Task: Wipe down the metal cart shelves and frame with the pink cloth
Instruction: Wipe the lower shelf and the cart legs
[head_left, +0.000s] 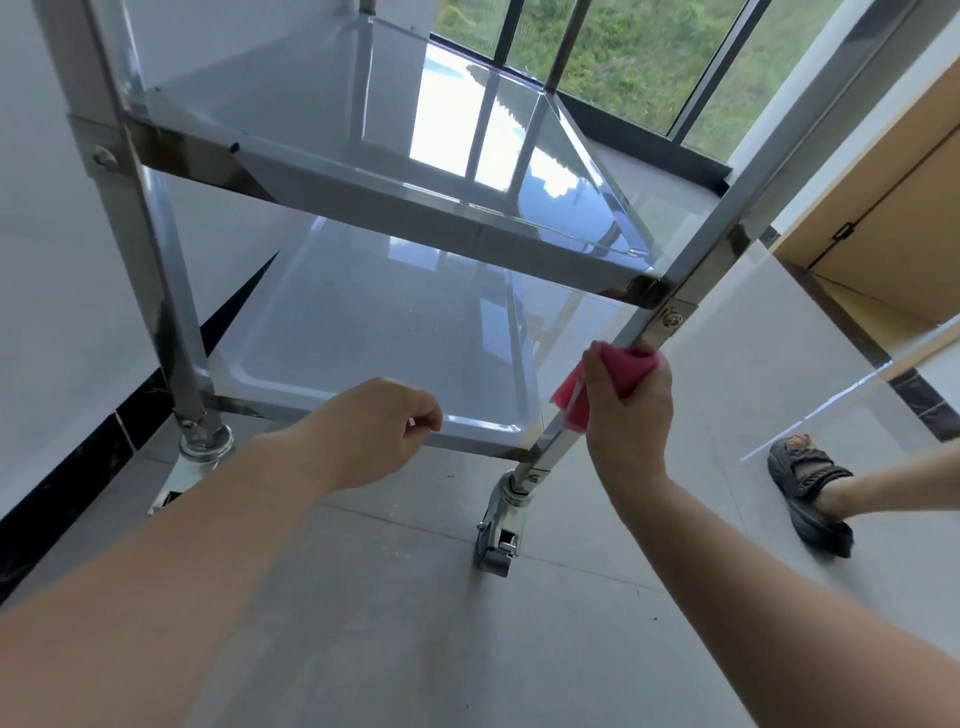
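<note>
A shiny metal cart stands in front of me, with a middle shelf (441, 228) and a lower shelf (363, 332) on square posts with castors. My right hand (631, 410) is wrapped around the near right post (691, 260) between the two shelves, with the pink cloth (621, 371) pressed between palm and post. Part of the cloth sticks out to the left of the post. My left hand (376, 431) hovers loosely curled just in front of the lower shelf's near edge, holding nothing.
The near left post (130, 218) stands close to a white wall with a dark skirting. A castor (496, 535) sits on the grey tiled floor. My sandalled foot (808, 491) rests to the right. A window (649, 57) lies behind the cart, a wooden door (883, 218) at right.
</note>
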